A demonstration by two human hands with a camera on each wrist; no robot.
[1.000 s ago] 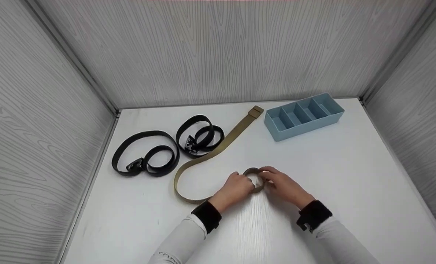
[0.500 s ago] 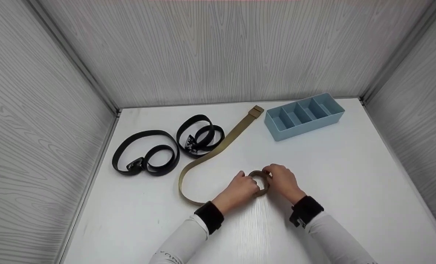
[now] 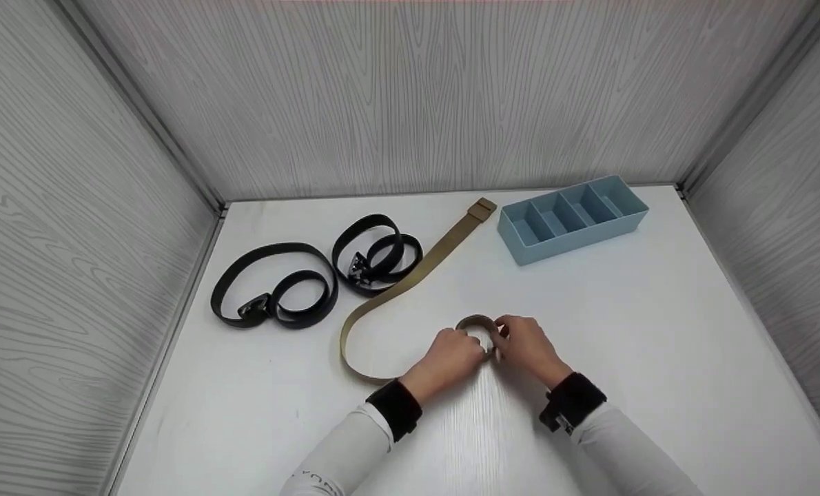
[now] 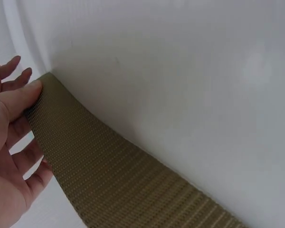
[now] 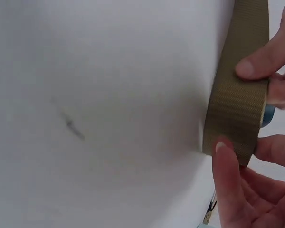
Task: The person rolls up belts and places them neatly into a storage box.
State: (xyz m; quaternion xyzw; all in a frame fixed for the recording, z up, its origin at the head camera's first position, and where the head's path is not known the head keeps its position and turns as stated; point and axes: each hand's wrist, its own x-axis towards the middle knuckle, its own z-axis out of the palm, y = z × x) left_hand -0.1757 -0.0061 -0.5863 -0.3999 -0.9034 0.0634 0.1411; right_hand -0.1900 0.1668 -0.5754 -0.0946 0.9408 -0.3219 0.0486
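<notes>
An olive-tan webbing belt lies in a long S-curve on the white table, its strap standing on edge at the near bend. My left hand holds the near strap beside a small coil; in the left wrist view the thumb presses the webbing, fingers behind it. At the coil's right side, my right hand pinches the webbing. The right wrist view shows the right thumb on the band's outer face and fingers at its edge. The belt's buckle rests at the far end.
Two black belts with dark buckles sit loosely looped at the left, the nearer-to-middle one touching or close beside the tan strap. A blue divided box stands at the back right. Grey wood-grain panels wall the table.
The right hand first moved left and turned inward around the coil, then shifted slightly left. The coil tightened, then loosened a little. The near bend of the strap slid to the right.
</notes>
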